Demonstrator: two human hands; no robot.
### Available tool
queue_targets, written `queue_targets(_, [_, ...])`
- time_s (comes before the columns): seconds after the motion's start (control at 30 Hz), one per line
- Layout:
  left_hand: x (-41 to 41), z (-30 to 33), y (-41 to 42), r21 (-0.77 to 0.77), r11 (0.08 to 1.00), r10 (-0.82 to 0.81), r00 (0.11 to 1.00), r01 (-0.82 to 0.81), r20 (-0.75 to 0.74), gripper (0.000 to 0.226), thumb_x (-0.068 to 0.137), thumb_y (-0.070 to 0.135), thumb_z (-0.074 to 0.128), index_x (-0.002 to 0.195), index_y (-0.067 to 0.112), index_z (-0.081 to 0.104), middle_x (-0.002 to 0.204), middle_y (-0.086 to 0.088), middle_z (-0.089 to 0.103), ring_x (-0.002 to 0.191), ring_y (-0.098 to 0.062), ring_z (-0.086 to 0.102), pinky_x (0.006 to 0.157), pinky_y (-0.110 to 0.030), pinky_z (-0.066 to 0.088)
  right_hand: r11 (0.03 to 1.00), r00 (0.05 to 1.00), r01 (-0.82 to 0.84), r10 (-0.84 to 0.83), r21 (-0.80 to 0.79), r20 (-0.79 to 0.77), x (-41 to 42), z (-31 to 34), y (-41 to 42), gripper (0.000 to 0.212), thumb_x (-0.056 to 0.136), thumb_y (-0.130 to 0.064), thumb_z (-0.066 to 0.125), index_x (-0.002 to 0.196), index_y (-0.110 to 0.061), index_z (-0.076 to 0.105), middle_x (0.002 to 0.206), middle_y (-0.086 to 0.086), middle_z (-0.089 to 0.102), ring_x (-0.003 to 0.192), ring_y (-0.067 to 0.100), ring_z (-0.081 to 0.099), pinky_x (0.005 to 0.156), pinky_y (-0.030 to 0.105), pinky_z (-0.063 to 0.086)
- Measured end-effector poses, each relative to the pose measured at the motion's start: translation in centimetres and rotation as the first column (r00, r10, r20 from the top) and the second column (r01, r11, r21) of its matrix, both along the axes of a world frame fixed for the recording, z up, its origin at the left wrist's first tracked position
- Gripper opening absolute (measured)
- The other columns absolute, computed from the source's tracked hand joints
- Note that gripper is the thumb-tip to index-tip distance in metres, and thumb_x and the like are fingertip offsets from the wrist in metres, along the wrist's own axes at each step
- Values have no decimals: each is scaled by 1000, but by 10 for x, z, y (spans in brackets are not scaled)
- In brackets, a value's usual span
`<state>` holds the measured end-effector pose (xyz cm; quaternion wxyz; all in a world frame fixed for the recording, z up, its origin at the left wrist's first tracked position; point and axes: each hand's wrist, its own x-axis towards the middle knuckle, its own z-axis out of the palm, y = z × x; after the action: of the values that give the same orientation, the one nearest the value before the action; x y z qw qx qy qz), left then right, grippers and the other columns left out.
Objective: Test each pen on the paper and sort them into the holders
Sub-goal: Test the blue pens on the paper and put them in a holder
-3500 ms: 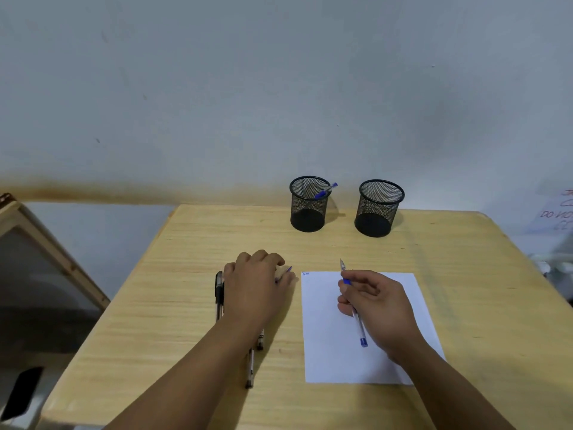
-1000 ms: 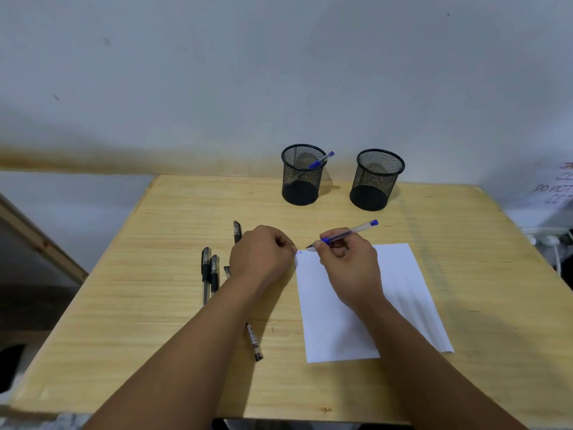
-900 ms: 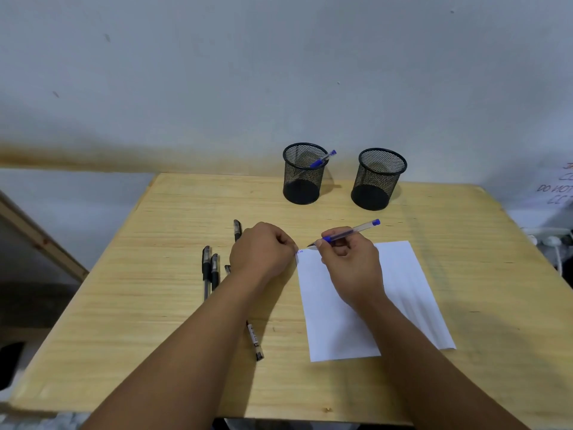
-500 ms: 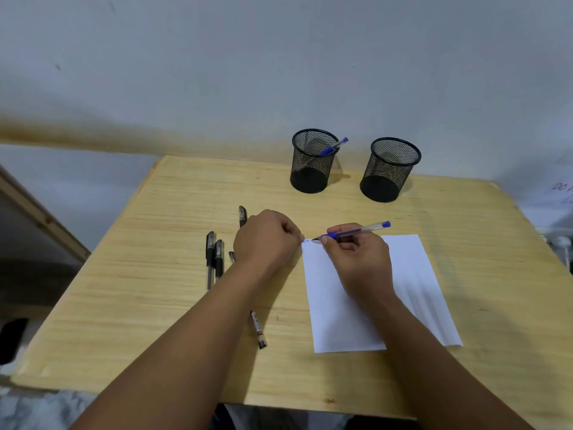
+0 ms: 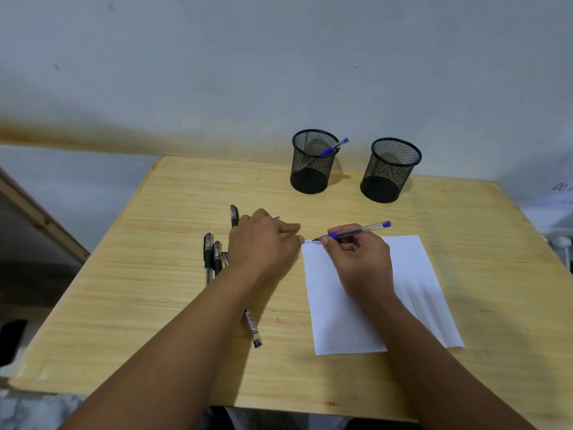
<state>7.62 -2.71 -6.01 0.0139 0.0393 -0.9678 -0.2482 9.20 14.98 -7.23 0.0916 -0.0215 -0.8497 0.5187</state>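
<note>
In the head view, the right hand (image 5: 359,259) is pinching a blue pen (image 5: 353,232) between thumb and fingers just right of the frame's centre, its tip touching the upper left corner of the paper (image 5: 403,274), where a small blue mark is showing. The pen's long axis is running low-left to high-right across the frame, tip pointing left toward the left hand (image 5: 263,243), cap end pointing right and slightly up toward the two mesh holders. The left hand is resting curled, fingers narrow, on the table (image 5: 155,305) at the paper's corner; whether it is holding anything I cannot tell. The left holder (image 5: 313,162), already containing one blue pen (image 5: 333,148), is lying up the frame from the right hand's fingers, and the empty right holder (image 5: 390,169) is lying up and a little right; the right hand is probably the nearer one to both. Several black pens (image 5: 210,256) are lying left of the left hand, long axes running roughly up and down the frame.
</note>
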Motion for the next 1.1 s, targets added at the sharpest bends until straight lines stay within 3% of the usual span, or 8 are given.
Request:
queue_targets(0.23, [-4, -2, 1, 43, 998, 36, 999, -36, 8, 34, 80, 62, 60, 110, 48, 69, 124, 5, 60, 119, -22, 50, 93, -42, 42, 1000, 1000, 25, -25, 10, 9, -2, -1, -2, 13, 87, -27, 73, 94, -16, 74, 73, -23, 67, 72, -18, 63, 64, -1, 45])
queue_targets(0.3, [-5, -3, 1, 49, 998, 42, 999, -42, 3, 34, 79, 62, 61, 109, 48, 69, 123, 6, 62, 118, -22, 51, 92, -41, 41, 999, 999, 36, -36, 2, 20, -4, -1, -2, 15, 87, -29, 73, 94, -16, 74, 75, -17, 71, 73, -9, 67, 71, 9, 52])
queue_targets(0.37, [-5, -4, 1, 69, 996, 51, 999, -51, 2, 32, 78, 62, 61, 107, 49, 70, 122, 7, 63, 117, -21, 52, 93, -40, 40, 996, 996, 61, -57, -57, 70, -9, 0, 2, 12, 86, -30, 72, 91, -18, 74, 76, -9, 76, 76, 4, 72, 79, 29, 60])
queue_targets(0.43, [-6, -4, 1, 86, 995, 57, 998, -57, 3, 31, 77, 61, 62, 105, 49, 70, 121, 9, 64, 117, -20, 52, 95, -40, 41, 985, 988, 91, -71, -145, 136, -14, 4, 4, 9, 86, -28, 72, 87, -20, 73, 74, -5, 76, 77, 11, 73, 82, 37, 61])
queue_targets(0.73, [-7, -2, 1, 90, 994, 62, 998, -61, -1, 32, 76, 62, 65, 104, 46, 72, 119, 10, 66, 117, -21, 52, 92, -41, 42, 1000, 999, 26, -26, 5, 45, -8, 0, -4, 7, 86, -25, 73, 91, -20, 71, 72, -11, 74, 72, -1, 69, 73, 24, 58])
queue_targets(1.1, [-8, -5, 0, 90, 994, 62, 998, -61, -10, 33, 76, 63, 64, 104, 48, 71, 120, 9, 66, 118, -21, 52, 93, -42, 43, 991, 997, 66, -60, 116, -57, -7, -4, -8, 16, 87, -26, 73, 93, -11, 70, 77, -4, 75, 73, 12, 72, 77, 36, 60])
